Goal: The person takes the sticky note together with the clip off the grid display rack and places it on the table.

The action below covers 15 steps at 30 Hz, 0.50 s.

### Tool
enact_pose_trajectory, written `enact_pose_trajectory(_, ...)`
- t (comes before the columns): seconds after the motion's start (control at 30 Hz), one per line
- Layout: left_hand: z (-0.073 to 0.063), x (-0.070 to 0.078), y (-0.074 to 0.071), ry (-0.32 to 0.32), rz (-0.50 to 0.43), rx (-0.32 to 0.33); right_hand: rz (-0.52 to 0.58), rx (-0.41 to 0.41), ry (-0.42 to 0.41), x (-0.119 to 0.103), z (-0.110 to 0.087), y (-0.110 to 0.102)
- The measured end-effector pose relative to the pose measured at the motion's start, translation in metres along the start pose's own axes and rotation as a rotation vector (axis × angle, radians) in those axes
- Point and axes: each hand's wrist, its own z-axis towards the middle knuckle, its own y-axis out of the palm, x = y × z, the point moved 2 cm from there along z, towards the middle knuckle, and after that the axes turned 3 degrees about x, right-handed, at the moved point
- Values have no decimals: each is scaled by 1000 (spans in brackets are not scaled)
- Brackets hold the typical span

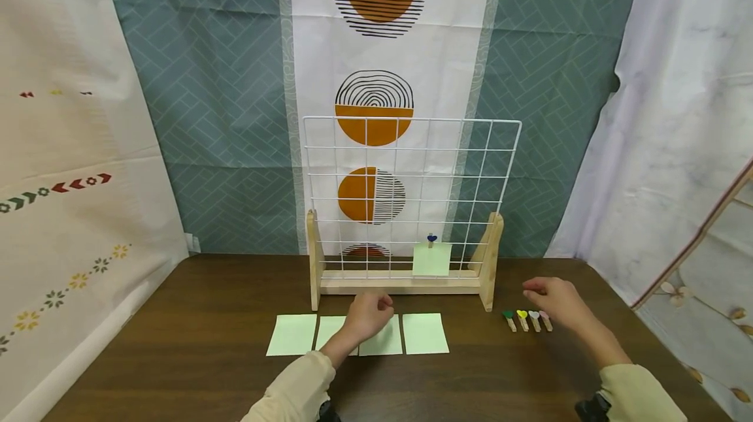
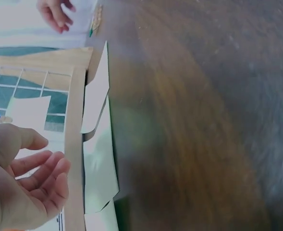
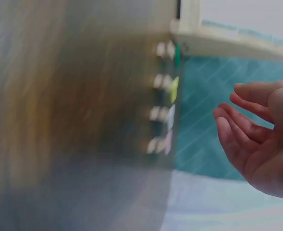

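Note:
Above the row of pale green paper sheets point(image 1: 426, 334) hovers my left hand point(image 1: 367, 316), its fingers loosely bent with nothing between them. It partly covers the two middle sheets. My right hand point(image 1: 555, 301) hangs over the table near several small wooden clothespins point(image 1: 523, 319) topped with green, yellow, white and pink hearts; it holds nothing, as the right wrist view shows. Behind, a white wire grid point(image 1: 412, 187) stands in a wooden base point(image 1: 400, 283). One green sheet point(image 1: 432, 260) hangs low on the grid from a clothespin with a blue heart point(image 1: 432, 239).
The dark wooden table point(image 1: 194, 343) reaches back to a teal curtain point(image 1: 223, 115) with a white patterned middle panel. Light cloths hang at the left point(image 1: 76, 147) and right point(image 1: 665, 147).

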Motion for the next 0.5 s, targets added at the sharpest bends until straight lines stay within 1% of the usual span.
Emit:
enact_pose_trajectory(0.1, 2, 1, -3, 44, -17, -18, 4, 18, -39, -17, 7, 3)
enact_pose_trajectory(0.2, 4, 3, -3, 35, -55, -26, 16, 26, -78, -35, 13, 6)
enact_pose_trajectory(0.37, 13, 7, 3, 13, -122, 14, 42, 77, -146, -65, 25, 9)
enact_pose_trajectory(0.5, 23, 13, 8, -12, -164, 63, 83, 105, -157, -87, 39, 12)
